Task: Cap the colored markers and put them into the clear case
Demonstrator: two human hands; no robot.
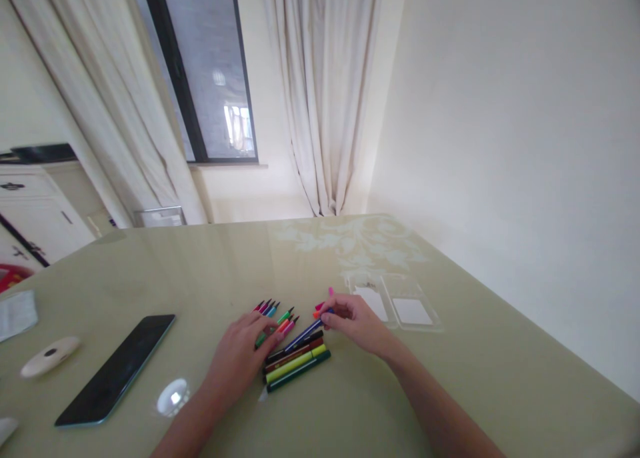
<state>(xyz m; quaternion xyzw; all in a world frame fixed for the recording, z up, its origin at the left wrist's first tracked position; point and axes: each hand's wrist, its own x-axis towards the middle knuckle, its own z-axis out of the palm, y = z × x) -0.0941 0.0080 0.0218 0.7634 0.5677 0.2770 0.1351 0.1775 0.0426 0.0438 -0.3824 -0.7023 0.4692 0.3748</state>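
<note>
Two arms come closest. Right hand pinches one blue pen by its far end, beside four pens; left hand touches capless pens, hold unclear.

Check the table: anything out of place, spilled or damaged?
Nothing plainly spilled or damaged. Two mild oddities: the markers by the left hand have bare dark tips, while the dark green marker nearby looks capped; and in the open clear case, the left paper looks askew, its edge uneven beside the neater right paper.
</note>
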